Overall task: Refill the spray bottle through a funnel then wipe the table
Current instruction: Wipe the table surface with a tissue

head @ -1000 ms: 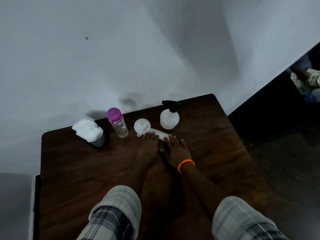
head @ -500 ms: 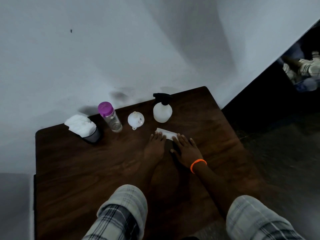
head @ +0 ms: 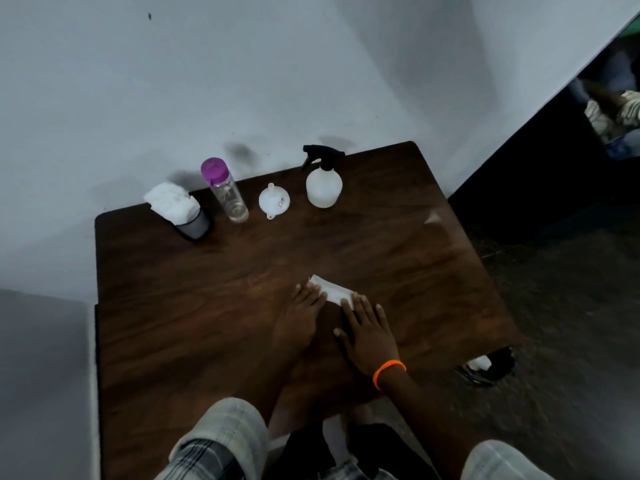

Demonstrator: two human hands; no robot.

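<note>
A folded white tissue (head: pixel 330 290) lies on the dark wooden table (head: pixel 207 306). My left hand (head: pixel 300 318) and my right hand (head: pixel 367 332) press flat on its near part, fingers straight, side by side. An orange band circles my right wrist. At the table's far edge stand a white spray bottle (head: pixel 323 183) with a black trigger head, a white funnel (head: pixel 274 200) turned mouth down, and a clear bottle (head: pixel 227 192) with a purple cap.
A dark cup (head: pixel 192 225) stuffed with white tissues stands at the far left by the wall. The wall runs along the table's far side. Dark floor lies to the right, with a sandal (head: pixel 486 368) near the table's right corner.
Both hands have drawn the tissue back toward me, away from the funnel and spray bottle, to the middle of the table.
</note>
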